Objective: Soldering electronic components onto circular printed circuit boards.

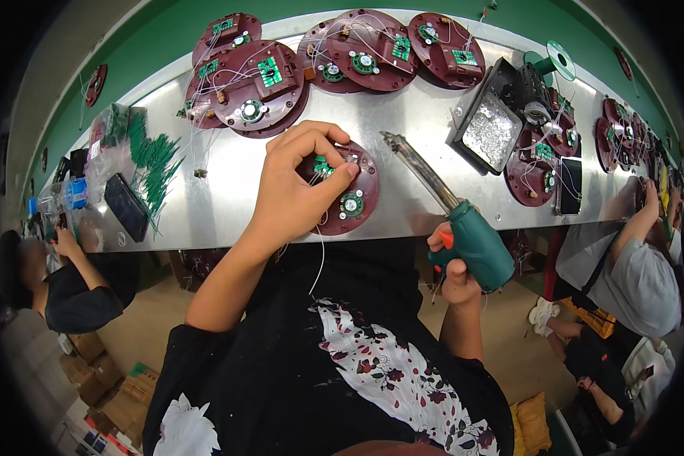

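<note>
My left hand [300, 182] is over a round maroon plate [365, 199] near the bench's front edge. Its thumb and forefinger are pinched close together above the plate; whatever they hold is too small to make out. A green circuit board [323, 166] and a small round speaker [351, 204] sit on this plate, and a thin white wire [321, 266] hangs off its near side. My right hand [457, 285] grips a green soldering gun [482, 247] with an orange-red trigger. The gun's dark tip [391, 140] points up and left, apart from the plate.
Stacks of similar maroon plates [281, 106] line the back of the metal bench [228, 197]. To the right stand a black tray of solder bits [463, 140], a green spool [558, 61] and a phone [568, 186]. Green wires [150, 163] and a dark phone [126, 207] lie left. Co-workers sit on both sides.
</note>
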